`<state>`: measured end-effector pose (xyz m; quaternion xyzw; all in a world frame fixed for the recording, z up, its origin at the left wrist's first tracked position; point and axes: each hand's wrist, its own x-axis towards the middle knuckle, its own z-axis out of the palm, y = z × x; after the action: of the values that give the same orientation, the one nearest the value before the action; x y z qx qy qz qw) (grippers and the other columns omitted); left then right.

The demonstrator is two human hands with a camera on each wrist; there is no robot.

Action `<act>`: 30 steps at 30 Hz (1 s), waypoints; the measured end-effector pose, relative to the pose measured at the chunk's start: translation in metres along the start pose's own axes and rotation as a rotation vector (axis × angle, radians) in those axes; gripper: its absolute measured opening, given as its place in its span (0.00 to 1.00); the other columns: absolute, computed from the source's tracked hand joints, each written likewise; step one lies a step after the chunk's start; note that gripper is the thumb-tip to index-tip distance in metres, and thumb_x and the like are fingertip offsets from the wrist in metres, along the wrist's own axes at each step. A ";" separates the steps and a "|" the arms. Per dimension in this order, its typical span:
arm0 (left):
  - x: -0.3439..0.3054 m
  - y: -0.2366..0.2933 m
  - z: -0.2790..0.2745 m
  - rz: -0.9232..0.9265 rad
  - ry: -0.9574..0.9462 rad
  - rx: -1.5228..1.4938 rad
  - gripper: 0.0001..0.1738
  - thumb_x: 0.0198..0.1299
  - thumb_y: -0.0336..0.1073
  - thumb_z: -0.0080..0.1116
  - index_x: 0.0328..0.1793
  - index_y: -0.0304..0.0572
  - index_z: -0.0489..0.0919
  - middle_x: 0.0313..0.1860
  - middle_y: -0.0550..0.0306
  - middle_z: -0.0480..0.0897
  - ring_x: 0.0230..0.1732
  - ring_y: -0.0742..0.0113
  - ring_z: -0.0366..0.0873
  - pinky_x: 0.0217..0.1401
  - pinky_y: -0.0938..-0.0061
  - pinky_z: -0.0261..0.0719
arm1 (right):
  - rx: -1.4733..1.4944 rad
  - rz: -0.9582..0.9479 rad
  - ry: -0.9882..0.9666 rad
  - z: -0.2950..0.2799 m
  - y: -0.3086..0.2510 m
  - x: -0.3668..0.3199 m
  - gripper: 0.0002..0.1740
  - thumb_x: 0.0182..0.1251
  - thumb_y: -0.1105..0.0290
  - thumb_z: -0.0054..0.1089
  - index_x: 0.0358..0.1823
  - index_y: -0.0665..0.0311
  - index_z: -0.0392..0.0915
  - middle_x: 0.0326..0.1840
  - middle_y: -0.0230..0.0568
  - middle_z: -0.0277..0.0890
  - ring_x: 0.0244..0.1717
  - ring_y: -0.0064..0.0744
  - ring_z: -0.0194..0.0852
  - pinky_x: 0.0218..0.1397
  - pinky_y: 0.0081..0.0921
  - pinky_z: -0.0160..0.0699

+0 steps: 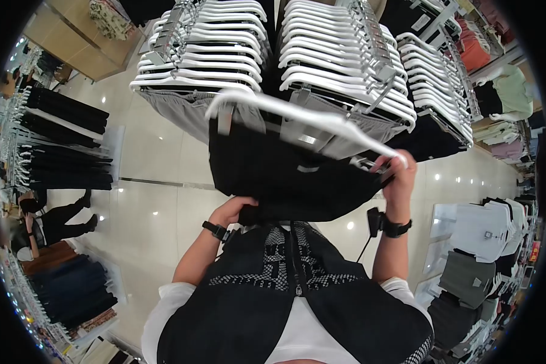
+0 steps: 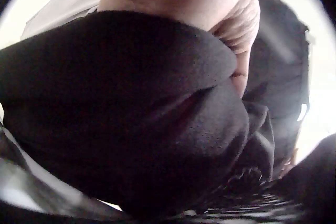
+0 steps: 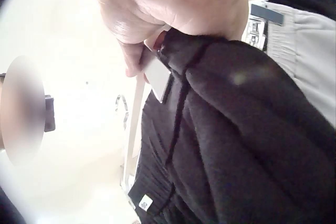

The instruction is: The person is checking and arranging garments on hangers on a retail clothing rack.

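A black garment (image 1: 285,179) hangs folded from a white clip hanger (image 1: 297,118) in front of my chest. My left hand (image 1: 233,209) grips the garment's lower edge, its fingers buried in the bunched black fabric (image 2: 136,108). My right hand (image 1: 400,176) holds the hanger's right end together with the garment's waistband; in the right wrist view the fingers (image 3: 142,50) pinch a white clip (image 3: 157,77) and the black cloth (image 3: 247,145). The hanger's hook is not in view.
Racks of clothes on white hangers (image 1: 340,54) stand straight ahead, grey garments (image 1: 182,106) below them. Dark trousers (image 1: 60,139) hang on a rack at left, more clothing (image 1: 491,242) at right. A person (image 1: 48,221) stands at left on the glossy floor (image 1: 151,200).
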<state>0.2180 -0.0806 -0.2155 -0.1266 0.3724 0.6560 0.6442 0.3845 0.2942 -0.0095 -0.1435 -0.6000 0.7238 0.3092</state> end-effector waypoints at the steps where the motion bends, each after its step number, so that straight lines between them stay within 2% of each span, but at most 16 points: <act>1: -0.029 0.009 0.031 0.035 -0.041 -0.003 0.16 0.60 0.27 0.58 0.53 0.26 0.81 0.47 0.48 0.86 0.43 0.60 0.87 0.50 0.70 0.87 | -0.029 -0.045 0.037 0.002 -0.010 0.004 0.17 0.65 0.62 0.66 0.40 0.73 0.79 0.29 0.48 0.82 0.29 0.37 0.82 0.37 0.34 0.86; 2: -0.044 0.011 0.045 0.069 -0.083 -0.006 0.17 0.59 0.27 0.59 0.53 0.25 0.80 0.47 0.47 0.86 0.44 0.60 0.87 0.51 0.69 0.87 | -0.060 -0.088 0.075 0.003 -0.017 0.007 0.17 0.66 0.62 0.66 0.41 0.74 0.79 0.30 0.48 0.82 0.30 0.37 0.82 0.37 0.34 0.86; 3: -0.053 0.010 0.035 0.096 -0.145 -0.015 0.22 0.57 0.24 0.58 0.59 0.22 0.76 0.53 0.41 0.84 0.51 0.54 0.86 0.57 0.65 0.86 | -0.077 -0.157 0.095 0.001 -0.015 0.010 0.17 0.67 0.63 0.66 0.43 0.75 0.80 0.31 0.47 0.83 0.32 0.37 0.83 0.38 0.34 0.86; 4: -0.065 0.014 0.047 0.135 -0.185 -0.041 0.24 0.57 0.24 0.57 0.61 0.21 0.74 0.55 0.40 0.83 0.53 0.52 0.85 0.59 0.63 0.85 | -0.074 -0.191 0.102 0.001 -0.013 0.012 0.17 0.67 0.63 0.66 0.43 0.74 0.81 0.33 0.48 0.83 0.33 0.37 0.83 0.39 0.34 0.85; 6: -0.096 0.036 0.088 0.226 -0.264 -0.098 0.28 0.57 0.23 0.56 0.66 0.19 0.70 0.59 0.36 0.81 0.57 0.48 0.83 0.63 0.61 0.83 | -0.077 -0.202 0.103 0.001 -0.009 0.016 0.18 0.67 0.62 0.67 0.42 0.74 0.81 0.33 0.48 0.83 0.33 0.37 0.83 0.40 0.33 0.86; 7: -0.096 0.039 0.089 0.246 -0.311 -0.160 0.33 0.56 0.24 0.56 0.69 0.17 0.65 0.63 0.33 0.77 0.61 0.44 0.80 0.65 0.57 0.81 | -0.056 -0.196 0.097 0.002 -0.006 0.016 0.18 0.67 0.62 0.67 0.42 0.74 0.81 0.33 0.48 0.83 0.33 0.37 0.83 0.40 0.33 0.86; 14: -0.099 0.049 0.107 0.378 -0.392 -0.314 0.33 0.57 0.29 0.56 0.68 0.17 0.66 0.63 0.32 0.77 0.61 0.44 0.80 0.66 0.55 0.80 | -0.005 -0.180 0.030 0.002 0.008 0.003 0.19 0.66 0.60 0.68 0.41 0.74 0.81 0.33 0.48 0.84 0.32 0.36 0.84 0.38 0.33 0.86; 20: -0.062 0.040 0.081 0.238 -0.201 -0.052 0.27 0.61 0.31 0.58 0.63 0.18 0.71 0.60 0.34 0.80 0.56 0.48 0.83 0.62 0.61 0.83 | 0.041 -0.188 0.041 0.001 0.005 -0.009 0.21 0.67 0.57 0.67 0.42 0.73 0.80 0.32 0.49 0.83 0.32 0.37 0.83 0.38 0.33 0.87; 24: -0.039 0.025 0.082 0.217 -0.088 0.034 0.24 0.61 0.24 0.57 0.63 0.18 0.72 0.58 0.38 0.81 0.54 0.51 0.84 0.61 0.63 0.84 | 0.108 -0.178 0.111 0.000 -0.001 -0.016 0.23 0.68 0.54 0.66 0.42 0.71 0.78 0.32 0.50 0.82 0.32 0.36 0.82 0.36 0.34 0.87; 25: -0.034 0.024 0.081 0.205 -0.053 0.018 0.24 0.61 0.23 0.57 0.64 0.22 0.72 0.58 0.39 0.81 0.55 0.48 0.84 0.64 0.59 0.82 | 0.087 -0.178 0.122 0.000 -0.004 -0.018 0.24 0.67 0.52 0.66 0.42 0.70 0.77 0.31 0.49 0.81 0.30 0.36 0.81 0.36 0.34 0.87; 28: -0.024 0.025 0.081 0.245 0.053 -0.098 0.25 0.61 0.24 0.58 0.65 0.24 0.71 0.60 0.40 0.80 0.58 0.48 0.82 0.67 0.58 0.80 | 0.110 -0.181 0.133 -0.002 -0.013 -0.024 0.23 0.67 0.51 0.66 0.42 0.69 0.76 0.30 0.49 0.81 0.31 0.36 0.81 0.35 0.34 0.86; 30: -0.020 0.027 0.075 0.307 0.039 -0.134 0.26 0.61 0.25 0.59 0.66 0.26 0.70 0.61 0.41 0.79 0.61 0.47 0.80 0.69 0.57 0.78 | 0.091 -0.174 0.125 -0.003 -0.019 -0.028 0.24 0.68 0.50 0.64 0.42 0.68 0.76 0.30 0.49 0.81 0.32 0.35 0.81 0.34 0.32 0.86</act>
<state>0.2193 -0.0437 -0.1417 -0.1235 0.3551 0.7676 0.5190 0.4128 0.2810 0.0032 -0.1215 -0.5560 0.7104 0.4140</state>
